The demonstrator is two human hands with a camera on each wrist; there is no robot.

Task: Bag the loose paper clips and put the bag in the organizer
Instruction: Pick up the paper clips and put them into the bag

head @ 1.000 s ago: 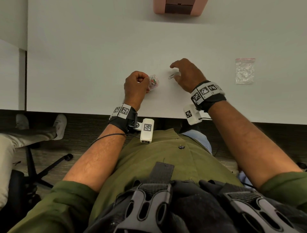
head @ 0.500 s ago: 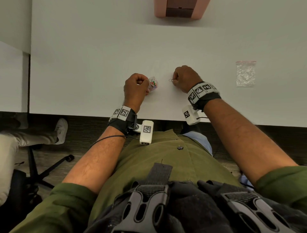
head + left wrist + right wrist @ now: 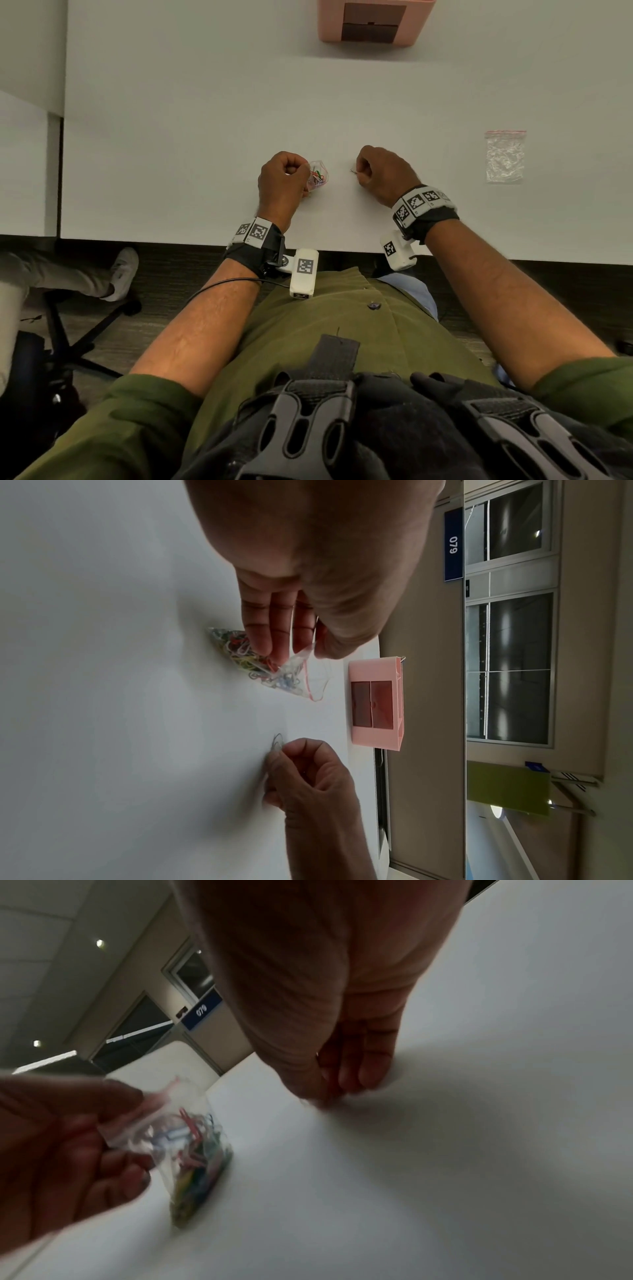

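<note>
My left hand (image 3: 284, 181) grips the mouth of a small clear zip bag (image 3: 318, 174) filled with several coloured paper clips; the bag (image 3: 260, 666) rests on the white table (image 3: 205, 120), and it shows blurred in the right wrist view (image 3: 192, 1153). A little to its right, my right hand (image 3: 380, 171) is curled and pinches a thin wire paper clip (image 3: 352, 170), whose end sticks out past the fingers (image 3: 277, 742) just above the tabletop. The pink organizer (image 3: 373, 20) stands at the table's far edge, its dark compartments (image 3: 371, 704) facing me.
A second clear zip bag (image 3: 505, 157) with a red strip lies flat on the table at the right. The table's near edge (image 3: 342, 248) runs just under my wrists. A seated person's leg and shoe (image 3: 120, 274) and a chair base are on the floor at left.
My right hand went from spread over the loose clip to curled around it, and drew slightly toward me. The left hand kept hold of the bag in place.
</note>
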